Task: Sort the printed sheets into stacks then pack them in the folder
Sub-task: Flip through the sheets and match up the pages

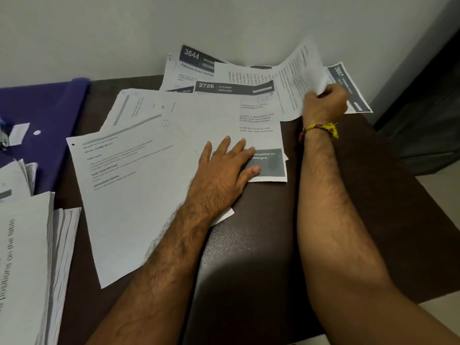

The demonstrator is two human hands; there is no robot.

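The printed sheets (149, 150) lie fanned over the middle and far part of the dark table (261, 245), some riding up against the wall (224, 26) at the far edge, while the purple folder (42, 113) sits at the far left with further stacks of paper (27, 245) on the near left. The left hand (224, 170) is spread flat, fingers straight, pressing down on the overlapping sheets near the middle; the right hand (323, 103) is curled around the corner of a text sheet (296, 78) at the far right, pinching and bunching it where it meets the sheet numbered 3667 (348, 88). From where I stand, the risk is in that right grip: the paper looks crumpled at the fingers already, and a firm pull could crease or tear it, or drag the 3667 sheet along with it toward the table's right edge, which it sits close to. Sheets under the left palm seem pinned well enough, but the ones beyond it, like 2726 (234, 87) and 3644 (196, 61), are loose and could shift if the pile is tugged. The wall blocks any move farther away; the bare table on the near right, between the forearms and beyond the right one, looks like the best room for starting a stack.
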